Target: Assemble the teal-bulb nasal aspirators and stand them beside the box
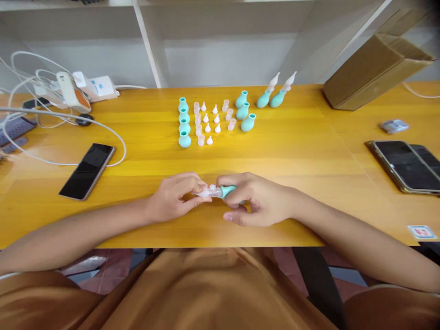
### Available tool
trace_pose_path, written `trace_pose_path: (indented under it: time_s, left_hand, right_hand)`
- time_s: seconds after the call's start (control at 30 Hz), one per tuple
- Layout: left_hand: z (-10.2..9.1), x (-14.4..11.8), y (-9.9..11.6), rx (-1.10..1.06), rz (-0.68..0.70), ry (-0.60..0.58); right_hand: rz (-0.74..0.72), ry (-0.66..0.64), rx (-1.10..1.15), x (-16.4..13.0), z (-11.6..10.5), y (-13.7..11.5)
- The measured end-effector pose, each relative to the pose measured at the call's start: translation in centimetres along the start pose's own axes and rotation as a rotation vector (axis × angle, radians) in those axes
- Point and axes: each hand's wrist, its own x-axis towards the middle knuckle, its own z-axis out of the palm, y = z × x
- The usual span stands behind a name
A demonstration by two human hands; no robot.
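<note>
A baby nasal aspirator lies level between my two hands near the table's front edge. My left hand pinches its whitish pointed tip between thumb and fingers. At the other end, my right hand is closed round the teal squeeze bulb, most of which the fingers hide; its thumb stands apart below. A clear connector joins tip and bulb. Farther back stand several teal bulbs in a column, with several clear connectors and small white tips beside them.
Right of the tips stand three teal bulbs; beyond them lie two assembled aspirators. A phone and looping white cables are at left. More phones, a small grey packet and a cardboard box are at right.
</note>
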Motion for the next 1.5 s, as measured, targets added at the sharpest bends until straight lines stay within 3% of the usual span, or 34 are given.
trace_pose_path:
  time_s: [0.37,0.57,0.83,0.93,1.07,1.17,1.27,1.33,1.5]
  left_hand:
    - [-0.2,0.1,-0.7,0.040,0.118,-0.110]
    - [-0.4,0.4,-0.2,0.160,0.297,-0.142]
    - [-0.7,0.1,0.1,0.154,0.161,-0.221]
    - [-0.8,-0.1,-0.2,0.111,0.130,-0.201]
    - [-1.1,0.3,0.0,0.125,0.210,-0.160]
    - [-1.2,1.0,0.8,0.198,0.329,-0.213]
    - [-1.1,1.4,1.5,0.267,0.500,-0.210]
    - [-0.9,1.4,1.5,0.295,0.544,-0.201]
    - [-0.2,0.6,0.3,0.206,0.400,-0.054]
  right_hand:
    - [0.019,-0.081,0.055,0.1,0.2,0.2]
    - [0.011,-0.117,0.136,0.4,0.2,0.1]
    - [0.064,-0.147,0.311,0.5,0.3,0.3]
    - [0.087,-0.156,0.349,0.6,0.3,0.4]
    - [0.115,-0.194,0.458,0.7,0.3,0.9]
    - [0.143,-0.244,0.607,0.6,0.4,1.3]
    - [0.191,-0.295,0.696,0.5,0.7,1.2]
    - [0.225,-0.294,0.709,0.5,0.8,0.9]
    - [0.183,-0.184,0.690,0.4,0.0,0.2]
